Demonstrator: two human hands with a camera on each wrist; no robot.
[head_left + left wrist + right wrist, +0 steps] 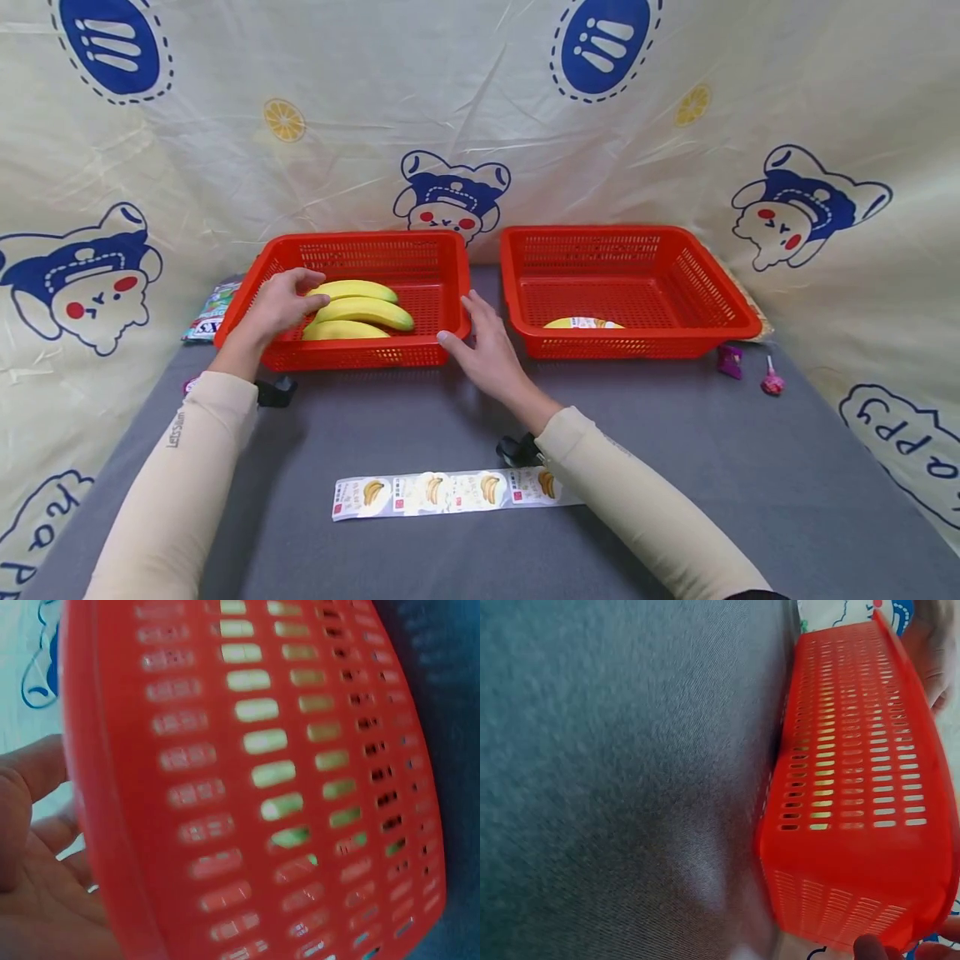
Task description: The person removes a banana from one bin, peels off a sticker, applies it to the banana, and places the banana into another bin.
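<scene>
Two red baskets stand side by side on the grey table. The left basket (442, 250) holds three yellow bananas (363, 312). My left hand (281, 302) lies over its left rim, fingers reaching to the top banana. The left wrist view shows this hand's palm (37, 885) against the basket's outer wall (247, 787). My right hand (480, 337) rests with straight fingers on the basket's front right corner, thumb on the front wall. Only its fingertips (870, 949) show beside the basket (855, 772) in the right wrist view. The right basket (705, 275) holds one labelled banana (583, 322).
A strip of banana stickers (450, 493) lies near the table's front, under my right forearm. A snack packet (213, 310) sits left of the baskets. A purple sweet (729, 360) and a pink lollipop (772, 383) lie to the right. A printed cloth (480, 108) walls the back.
</scene>
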